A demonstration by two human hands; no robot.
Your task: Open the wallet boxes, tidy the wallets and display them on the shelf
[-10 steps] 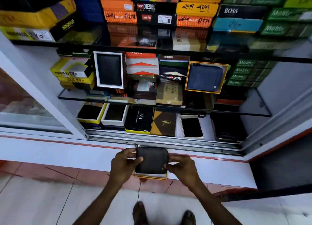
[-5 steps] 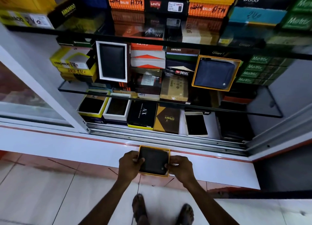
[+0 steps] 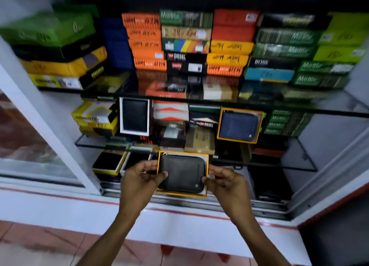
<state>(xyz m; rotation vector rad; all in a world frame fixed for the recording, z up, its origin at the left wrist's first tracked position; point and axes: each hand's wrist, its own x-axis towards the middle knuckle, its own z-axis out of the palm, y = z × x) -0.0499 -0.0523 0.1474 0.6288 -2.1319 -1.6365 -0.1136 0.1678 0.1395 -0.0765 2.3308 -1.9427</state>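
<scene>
— What are the hands doing?

— Both grip one open orange-rimmed box [image 3: 207,173] with a dark zip wallet [image 3: 183,173] lying in it. The left hand [image 3: 139,177] pinches the left edge, thumb on the wallet's face; the right hand [image 3: 223,181] clasps the right edge, fingers curled round it.

— Where is the box?

— Held in the air in front of the cabinet's open side, level with the lowest glass shelf [image 3: 279,164] and above the sliding-door track [image 3: 179,201]. It is tilted to face the camera.

— What else is on show?

— On the middle shelf, a navy wallet in an orange-rimmed box [image 3: 239,125] stands propped to the right, and a black wallet in a white-rimmed box [image 3: 134,116] stands to the left. Closed boxes are stacked above — orange [image 3: 146,42], green [image 3: 287,50], yellow [image 3: 229,53]. The picture is blurred, so most lettering is unclear.
</scene>
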